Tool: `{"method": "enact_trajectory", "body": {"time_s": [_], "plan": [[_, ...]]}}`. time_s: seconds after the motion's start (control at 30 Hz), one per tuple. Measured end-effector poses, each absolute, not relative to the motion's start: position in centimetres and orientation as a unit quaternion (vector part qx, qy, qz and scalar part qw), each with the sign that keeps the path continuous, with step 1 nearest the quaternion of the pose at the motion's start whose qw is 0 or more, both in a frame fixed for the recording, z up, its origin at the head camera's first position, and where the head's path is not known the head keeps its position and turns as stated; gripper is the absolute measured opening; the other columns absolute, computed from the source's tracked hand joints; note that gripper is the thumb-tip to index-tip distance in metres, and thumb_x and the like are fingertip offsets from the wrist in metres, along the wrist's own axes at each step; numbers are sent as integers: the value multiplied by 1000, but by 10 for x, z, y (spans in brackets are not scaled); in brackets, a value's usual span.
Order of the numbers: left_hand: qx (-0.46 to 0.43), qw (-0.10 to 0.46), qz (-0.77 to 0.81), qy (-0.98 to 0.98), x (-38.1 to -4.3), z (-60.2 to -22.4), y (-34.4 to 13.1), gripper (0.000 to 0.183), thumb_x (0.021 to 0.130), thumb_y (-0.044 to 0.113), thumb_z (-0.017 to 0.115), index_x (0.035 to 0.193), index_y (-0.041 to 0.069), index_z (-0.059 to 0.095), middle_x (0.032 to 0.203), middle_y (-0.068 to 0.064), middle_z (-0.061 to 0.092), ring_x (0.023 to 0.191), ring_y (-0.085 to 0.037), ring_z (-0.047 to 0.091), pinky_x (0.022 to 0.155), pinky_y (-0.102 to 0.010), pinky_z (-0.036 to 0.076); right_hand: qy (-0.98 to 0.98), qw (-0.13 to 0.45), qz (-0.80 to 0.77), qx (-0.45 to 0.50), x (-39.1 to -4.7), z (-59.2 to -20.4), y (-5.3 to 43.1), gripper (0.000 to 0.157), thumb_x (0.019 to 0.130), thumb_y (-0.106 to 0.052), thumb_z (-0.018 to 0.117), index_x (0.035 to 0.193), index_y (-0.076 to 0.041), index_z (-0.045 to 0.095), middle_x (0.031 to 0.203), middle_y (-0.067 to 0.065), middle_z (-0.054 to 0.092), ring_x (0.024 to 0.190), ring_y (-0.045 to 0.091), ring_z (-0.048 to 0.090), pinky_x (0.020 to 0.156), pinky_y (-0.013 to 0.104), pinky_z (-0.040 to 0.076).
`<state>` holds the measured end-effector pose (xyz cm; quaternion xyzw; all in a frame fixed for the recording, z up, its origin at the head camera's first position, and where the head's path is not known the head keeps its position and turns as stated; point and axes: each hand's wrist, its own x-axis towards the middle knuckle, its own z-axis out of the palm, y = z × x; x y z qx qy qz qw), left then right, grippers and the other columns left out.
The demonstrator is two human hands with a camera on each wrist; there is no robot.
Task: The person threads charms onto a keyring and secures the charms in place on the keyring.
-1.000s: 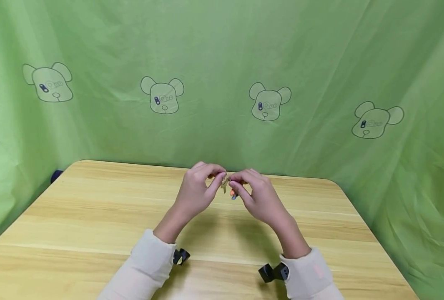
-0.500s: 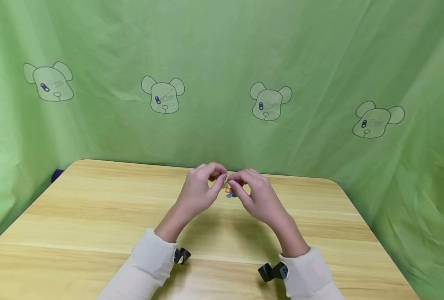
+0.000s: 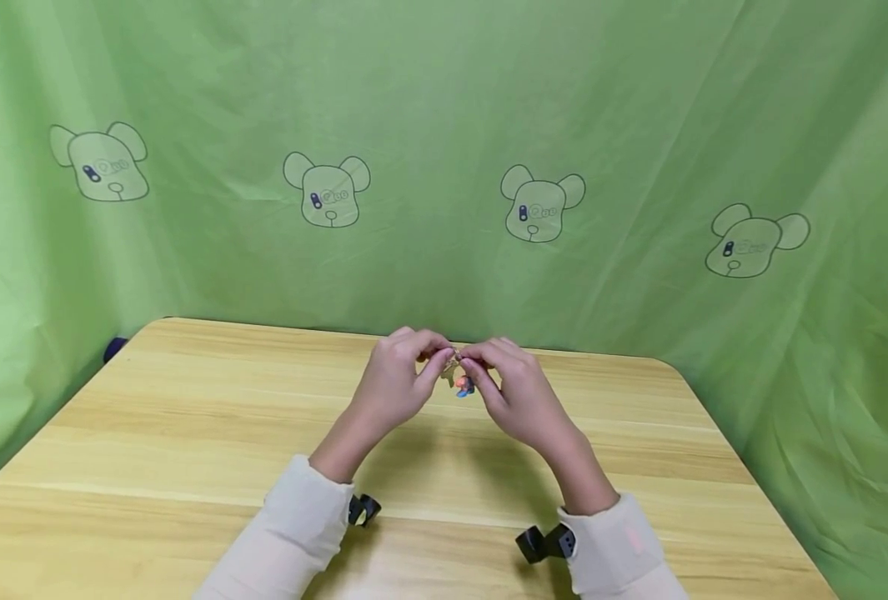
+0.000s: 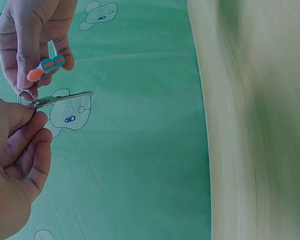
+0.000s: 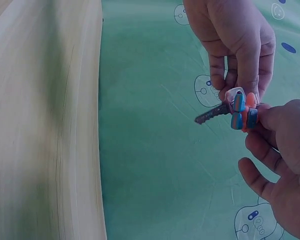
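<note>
Just above the table's far part, the fingertips of both hands meet at a small metal key ring (image 4: 26, 95). My left hand (image 3: 393, 372) pinches the ring between thumb and forefinger, close to where a key (image 4: 65, 98) hangs from it. Opposite, my right hand (image 3: 514, 392) pinches the ring's other side. An orange and blue charm (image 3: 464, 386) dangles below the right fingertips. In the right wrist view the charm (image 5: 246, 114) covers part of the ring, and the toothed key (image 5: 212, 114) points away from the fingers. Whether the ring's coils are spread is too small to tell.
A light wooden table (image 3: 188, 417) lies under both arms. Behind it hangs a green curtain (image 3: 428, 100) printed with bear heads. Black wrist cameras (image 3: 537, 546) stick out inward from both sleeves.
The hands have barely moved. Between them the key and the charm have swung and turned; the charm, partly hidden by the right fingers earlier, now shows more fully.
</note>
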<state>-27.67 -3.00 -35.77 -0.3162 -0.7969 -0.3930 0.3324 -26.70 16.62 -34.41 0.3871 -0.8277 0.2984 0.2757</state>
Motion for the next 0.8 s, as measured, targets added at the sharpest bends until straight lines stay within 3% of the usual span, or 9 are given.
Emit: {"method": "enact_trajectory", "body": {"time_s": [0.33,0.67,0.8], "plan": [[-311,316,-413,-796,-274,-355,-31,8,96,7,70,94,3,76,83,-3,75,77,-16,66,71,-29,57,-824,290,286,395,-268,-344,166,7,97,-2,68,102,-3,73,84,-2,67,78,11,58,70,32,49],[-273,238,-477,-801,-273,-353,-30,7,97,8,69,93,4,74,80,-1,74,70,-10,67,67,-23,57,-820,302,284,396,-270,-346,167,6,95,0,70,99,-3,73,84,-2,69,78,11,59,69,33,51],[-291,253,-442,-810,-273,-353,-29,5,96,5,70,98,2,73,82,-2,74,75,-13,66,70,-27,57,-820,302,277,400,-270,-347,167,6,94,1,69,97,-2,72,85,-2,69,78,12,59,70,35,51]]}}
